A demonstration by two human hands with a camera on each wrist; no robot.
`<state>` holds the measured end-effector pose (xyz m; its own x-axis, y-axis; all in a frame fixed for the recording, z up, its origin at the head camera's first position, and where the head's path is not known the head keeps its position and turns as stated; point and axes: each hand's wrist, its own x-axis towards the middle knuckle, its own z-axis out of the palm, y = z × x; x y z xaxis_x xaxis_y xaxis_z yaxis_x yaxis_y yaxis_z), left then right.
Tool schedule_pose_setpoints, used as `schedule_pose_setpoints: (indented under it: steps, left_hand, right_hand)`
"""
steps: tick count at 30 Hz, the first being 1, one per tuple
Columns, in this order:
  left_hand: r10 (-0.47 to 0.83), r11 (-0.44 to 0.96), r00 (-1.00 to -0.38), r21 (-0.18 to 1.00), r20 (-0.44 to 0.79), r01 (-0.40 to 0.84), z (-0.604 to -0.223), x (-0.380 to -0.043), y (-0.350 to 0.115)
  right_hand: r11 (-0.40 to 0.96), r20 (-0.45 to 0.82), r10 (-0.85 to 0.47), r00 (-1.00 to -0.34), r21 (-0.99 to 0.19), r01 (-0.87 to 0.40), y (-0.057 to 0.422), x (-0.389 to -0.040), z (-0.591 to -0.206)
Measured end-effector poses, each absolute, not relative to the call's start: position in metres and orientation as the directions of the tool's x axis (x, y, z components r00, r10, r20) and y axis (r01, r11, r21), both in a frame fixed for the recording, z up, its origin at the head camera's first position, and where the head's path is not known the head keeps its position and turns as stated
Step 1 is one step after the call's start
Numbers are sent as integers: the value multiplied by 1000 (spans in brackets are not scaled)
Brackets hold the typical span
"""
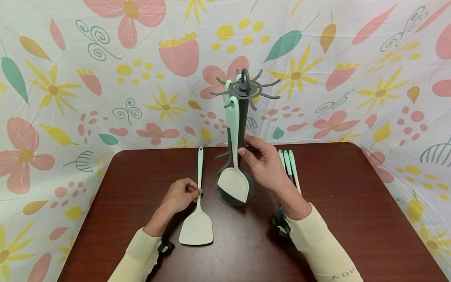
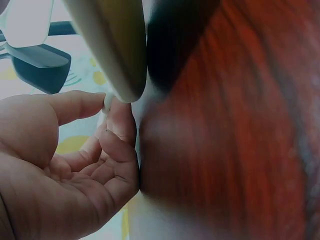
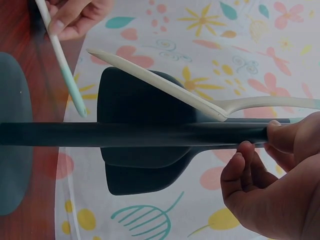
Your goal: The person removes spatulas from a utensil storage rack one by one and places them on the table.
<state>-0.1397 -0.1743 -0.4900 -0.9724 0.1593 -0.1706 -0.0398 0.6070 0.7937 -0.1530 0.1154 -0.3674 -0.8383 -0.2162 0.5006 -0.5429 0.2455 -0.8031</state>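
Observation:
My left hand (image 1: 179,196) pinches the handle of a cream turner (image 1: 196,229) with a mint-green end, its broad blade toward me over the table. My right hand (image 1: 266,162) holds the dark pole (image 1: 242,133) of a utensil stand between thumb and fingers, as the right wrist view also shows. From the stand's top ring of hooks hangs a cream spatula (image 1: 233,185) with a mint handle, facing me. Dark-headed utensils (image 3: 145,180) hang behind the pole. In the left wrist view the turner blade (image 2: 112,45) looms close and blurred.
Several mint-handled utensils (image 1: 289,162) lie on the right, partly hidden by my right forearm. The stand's round dark base (image 1: 225,199) rests on the brown table (image 1: 327,188). A floral cloth (image 1: 317,78) hangs behind the table's far edge.

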Motion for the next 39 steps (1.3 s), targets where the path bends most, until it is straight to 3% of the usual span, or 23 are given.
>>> schedule_pose_setpoints:
  steps: [39]
  left_hand:
    - [127,615,-970,784,-209,-88,-493,-143,-174]
  right_hand:
    - [231,498,-216,-840,-810,-540,115,-154,-369]
